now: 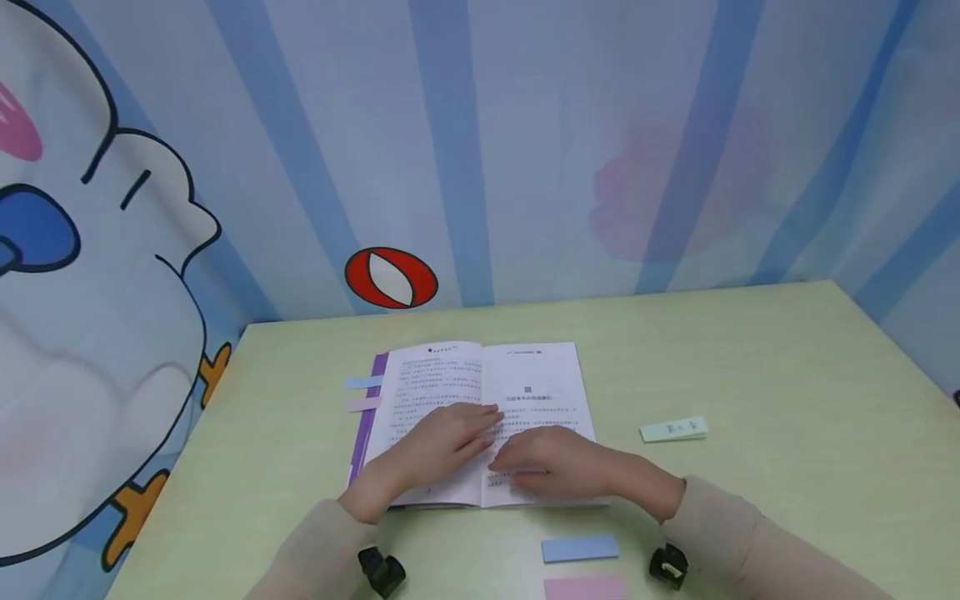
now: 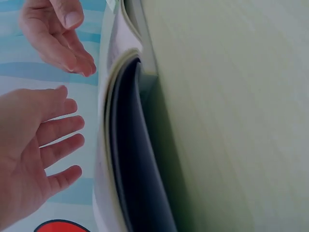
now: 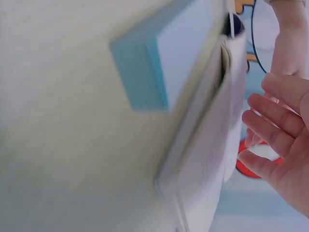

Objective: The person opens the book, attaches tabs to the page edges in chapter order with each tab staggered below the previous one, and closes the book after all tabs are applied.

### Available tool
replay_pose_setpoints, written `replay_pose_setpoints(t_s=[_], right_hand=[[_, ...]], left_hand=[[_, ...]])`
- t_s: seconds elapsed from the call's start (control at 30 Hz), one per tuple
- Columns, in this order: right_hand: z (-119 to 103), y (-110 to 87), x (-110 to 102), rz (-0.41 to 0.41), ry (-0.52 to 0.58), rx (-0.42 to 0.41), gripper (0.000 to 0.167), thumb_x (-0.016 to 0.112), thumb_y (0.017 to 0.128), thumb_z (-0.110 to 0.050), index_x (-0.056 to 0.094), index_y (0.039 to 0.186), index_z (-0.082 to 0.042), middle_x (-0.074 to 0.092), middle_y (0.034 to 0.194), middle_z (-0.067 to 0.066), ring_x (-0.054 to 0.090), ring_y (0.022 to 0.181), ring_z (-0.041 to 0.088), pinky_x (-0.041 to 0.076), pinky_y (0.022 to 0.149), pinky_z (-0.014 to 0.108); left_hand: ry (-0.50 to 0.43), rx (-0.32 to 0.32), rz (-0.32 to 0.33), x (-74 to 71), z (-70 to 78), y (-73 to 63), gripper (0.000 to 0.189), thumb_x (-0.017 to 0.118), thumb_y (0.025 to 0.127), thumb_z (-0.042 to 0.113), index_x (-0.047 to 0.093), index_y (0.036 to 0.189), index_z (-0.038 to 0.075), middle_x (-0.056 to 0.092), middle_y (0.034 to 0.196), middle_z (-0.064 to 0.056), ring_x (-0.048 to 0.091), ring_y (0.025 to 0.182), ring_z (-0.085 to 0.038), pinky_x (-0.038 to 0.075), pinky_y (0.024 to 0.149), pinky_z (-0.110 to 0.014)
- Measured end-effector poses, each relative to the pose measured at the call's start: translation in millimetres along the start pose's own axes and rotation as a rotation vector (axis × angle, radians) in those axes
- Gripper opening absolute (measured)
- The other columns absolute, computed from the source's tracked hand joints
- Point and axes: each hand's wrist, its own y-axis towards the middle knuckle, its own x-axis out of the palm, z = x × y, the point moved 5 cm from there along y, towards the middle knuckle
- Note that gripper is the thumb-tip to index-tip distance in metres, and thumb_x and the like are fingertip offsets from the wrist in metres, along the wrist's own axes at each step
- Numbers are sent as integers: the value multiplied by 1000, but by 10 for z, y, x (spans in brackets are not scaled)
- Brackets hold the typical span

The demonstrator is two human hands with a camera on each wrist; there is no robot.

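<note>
An open book (image 1: 536,371) lies on the table, its printed pages facing up and its purple cover edge (image 1: 366,433) showing at left. A blue tab (image 1: 363,382) and a pink tab (image 1: 364,404) stick out from that edge. My left hand (image 1: 442,442) is over the left page, fingers extended across the centre fold. Over the lower right page is my right hand (image 1: 558,462), its fingers pointing left toward the fold. Both wrist views show fingers apart and loosely bent, holding nothing, above the book's page edges (image 3: 207,140).
Right of the book lies a pale green sticky-note pad (image 1: 673,429) with handwriting. A blue pad (image 1: 580,549) and a pink pad (image 1: 585,588) lie in front of the book. The light table (image 1: 787,358) meets a printed curtain (image 1: 525,167) at the back.
</note>
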Motion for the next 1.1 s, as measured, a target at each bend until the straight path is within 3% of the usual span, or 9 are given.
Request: replay_pose_setpoints(t_s=[0.3,0.5,0.83,1.1], right_hand=[[246,-312,-246,96,17,159,23,63,87,-7,68,110,-7,66,109,0,60,104,16,47,88,36],[344,-528,-385,157,-21,189,25,67,83,-4,68,108,-7,67,106,2,61,99,18,49,83,36],[452,-787,-480,198,-39,252,26,70,81,-4,69,107,-7,67,102,0,62,94,16,51,78,35],[533,-1011,-528,232,-66,279,28,71,79,-4,69,107,-7,67,102,-1,63,94,18,51,77,36]], left_hand=[[-91,-59,76,-64,120,167,36,53,95,14,55,130,9,56,130,-3,48,123,-18,37,102,-35],[-127,-71,90,-49,180,252,35,55,94,13,56,129,9,56,129,-3,49,122,-17,38,101,-34],[-171,-53,73,6,259,392,36,54,95,16,54,131,11,53,132,-2,43,127,-17,33,105,-33],[-154,12,53,74,403,547,35,54,95,16,54,130,9,55,130,-2,44,126,-15,31,106,-28]])
